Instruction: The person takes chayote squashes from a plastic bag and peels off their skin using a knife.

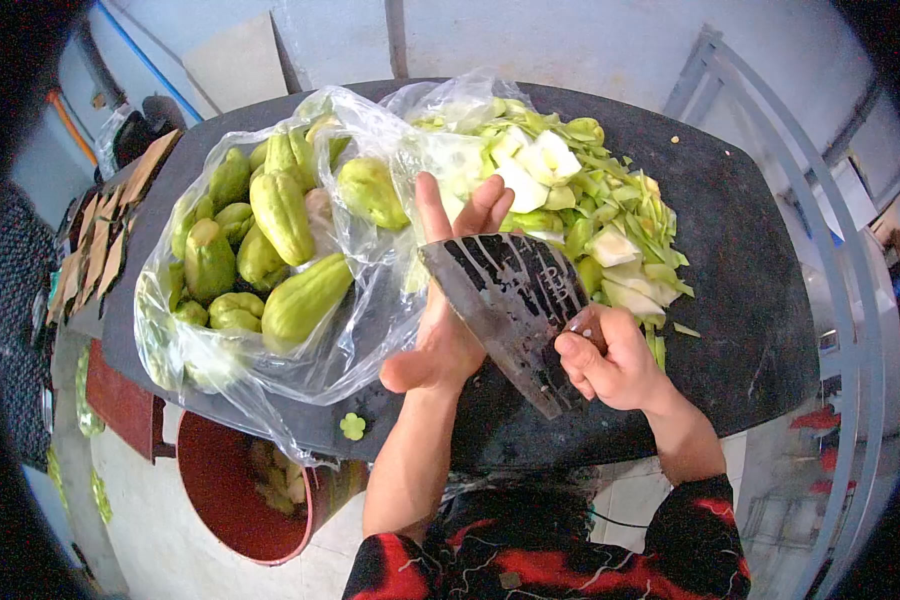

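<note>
My right hand point(615, 360) is closed around the handle of a broad, dark-bladed cleaver point(510, 300), whose blade reaches up and to the left. Behind the blade, my left hand point(435, 345) is open, thumb out and fingers stretched; the blade hides part of its palm and fingers. To the left, several whole green chayotes point(282, 215) lie in a clear plastic bag point(370, 300). Beyond my hands is a heap of green peelings and slices point(620, 205), with pale cut chunks point(535, 160) on it.
Everything rests on a dark rounded table point(740, 300). A small green slice point(352, 426) lies near its front edge. A red bin point(245, 500) with pale scraps inside stands on the floor below. Grey metal rails point(770, 110) rise at the right, and flattened cardboard point(100, 240) is at the left.
</note>
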The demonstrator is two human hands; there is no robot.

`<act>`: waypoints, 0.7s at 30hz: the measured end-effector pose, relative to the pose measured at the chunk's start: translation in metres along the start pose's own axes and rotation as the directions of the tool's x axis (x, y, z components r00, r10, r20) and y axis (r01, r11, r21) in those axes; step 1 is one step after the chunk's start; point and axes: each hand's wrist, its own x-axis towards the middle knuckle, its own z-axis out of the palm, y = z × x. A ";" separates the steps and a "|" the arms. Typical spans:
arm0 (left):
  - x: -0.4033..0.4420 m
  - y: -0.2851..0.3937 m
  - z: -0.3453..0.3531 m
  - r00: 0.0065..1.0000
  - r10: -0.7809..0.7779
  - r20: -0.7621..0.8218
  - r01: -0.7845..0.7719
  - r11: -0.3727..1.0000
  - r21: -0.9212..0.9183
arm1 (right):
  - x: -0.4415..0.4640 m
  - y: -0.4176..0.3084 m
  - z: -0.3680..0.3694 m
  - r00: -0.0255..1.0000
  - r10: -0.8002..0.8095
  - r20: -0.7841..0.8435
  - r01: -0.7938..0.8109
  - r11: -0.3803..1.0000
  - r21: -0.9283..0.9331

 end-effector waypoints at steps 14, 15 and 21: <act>-0.003 0.006 0.005 0.990 -0.129 0.053 0.118 0.979 0.165 | -0.007 -0.024 -0.006 0.985 -0.089 0.149 0.109 0.985 -0.136; -0.003 0.003 0.003 0.994 -0.093 0.062 0.083 0.986 0.148 | -0.006 -0.022 -0.006 0.981 -0.067 0.181 0.084 0.993 -0.088; -0.001 -0.001 -0.004 0.993 0.051 0.109 -0.064 0.991 0.116 | -0.003 -0.005 0.002 0.986 -0.115 0.119 0.116 0.993 0.001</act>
